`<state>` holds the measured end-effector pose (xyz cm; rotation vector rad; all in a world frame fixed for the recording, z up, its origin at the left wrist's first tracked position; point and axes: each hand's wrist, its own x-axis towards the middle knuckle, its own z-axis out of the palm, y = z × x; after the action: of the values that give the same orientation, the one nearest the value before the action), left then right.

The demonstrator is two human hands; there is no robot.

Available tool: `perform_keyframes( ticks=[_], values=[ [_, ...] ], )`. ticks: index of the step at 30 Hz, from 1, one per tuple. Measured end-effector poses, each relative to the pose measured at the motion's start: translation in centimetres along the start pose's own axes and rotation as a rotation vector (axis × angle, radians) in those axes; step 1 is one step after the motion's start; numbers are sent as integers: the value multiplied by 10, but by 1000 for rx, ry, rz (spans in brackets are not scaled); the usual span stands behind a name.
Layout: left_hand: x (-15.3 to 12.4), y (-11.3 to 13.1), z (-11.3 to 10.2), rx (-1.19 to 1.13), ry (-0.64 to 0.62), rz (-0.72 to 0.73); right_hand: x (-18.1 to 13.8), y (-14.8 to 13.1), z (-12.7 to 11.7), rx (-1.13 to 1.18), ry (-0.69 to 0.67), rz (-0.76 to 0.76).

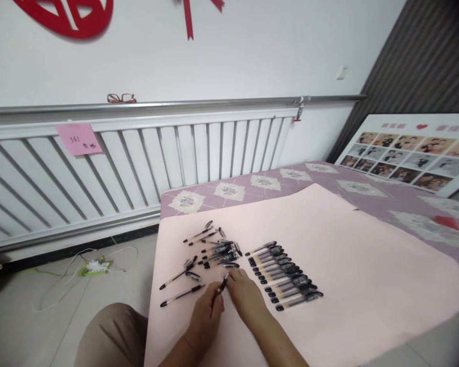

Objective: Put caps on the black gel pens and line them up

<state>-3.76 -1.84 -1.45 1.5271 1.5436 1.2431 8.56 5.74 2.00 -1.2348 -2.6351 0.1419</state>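
My left hand (208,308) is closed around a pen (224,282), whose dark grip and tip point up and away from me. Close beside it, my right hand (245,293) has its fingers curled together near that tip; what they hold, if anything, is hidden. A black pen cap (230,265) lies just beyond my right fingertips. Left of my hands lie a pen without its cap (181,295), a loose cap (193,276) and another pen (178,273). Farther off is a jumbled pile of pens and caps (218,252). To the right, several capped pens (285,275) form a slanting row.
Pink paper (367,285) covers much of the table, over a purple patterned cloth (265,182). Behind stands a white radiator (210,148) with glasses (121,98) on its pipe. A photo board (409,153) leans at right. A power strip (96,266) lies on the floor.
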Motion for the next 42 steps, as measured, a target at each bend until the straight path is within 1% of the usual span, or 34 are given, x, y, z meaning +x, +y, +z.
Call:
perform_keyframes(
  ticks=[5, 9, 11, 13, 16, 18, 21, 24, 26, 29, 32, 36, 42],
  values=[
    [0, 6, -3, 37, -20, 29, -1, -2, -3, -23, 3, 29],
    [0, 9, -2, 40, -18, 35, -13, 10, -12, 26, 17, 58],
    [-1, 8, 0, 37, -15, 44, -25, 18, -18, 175, 48, 136],
    [-1, 7, 1, 56, -23, 64, -39, 26, -23, 370, 70, 207],
    [0, 6, 3, 113, -44, 92, -58, 35, -26, 661, 115, 243],
    [-1, 6, 4, 148, -47, 103, -66, 39, -27, 815, 139, 301],
    [-2, 6, 5, 183, -42, 125, -71, 45, -25, 974, 179, 411],
    [-3, 7, 6, 198, -57, 146, -72, 50, -21, 1084, 217, 468],
    [-4, 7, 7, 204, -66, 161, -73, 52, -18, 1174, 190, 484],
    [-4, 8, 7, 215, -79, 174, -76, 51, -16, 1299, 106, 509],
    [-4, 9, 7, 234, -103, 167, -78, 51, -17, 1330, 84, 524],
    [-4, 11, 7, 261, -129, 179, -77, 50, -19, 1284, 91, 526],
    [-6, 15, 7, 270, -151, 191, -77, 49, -15, 1239, 85, 510]
  ],
)
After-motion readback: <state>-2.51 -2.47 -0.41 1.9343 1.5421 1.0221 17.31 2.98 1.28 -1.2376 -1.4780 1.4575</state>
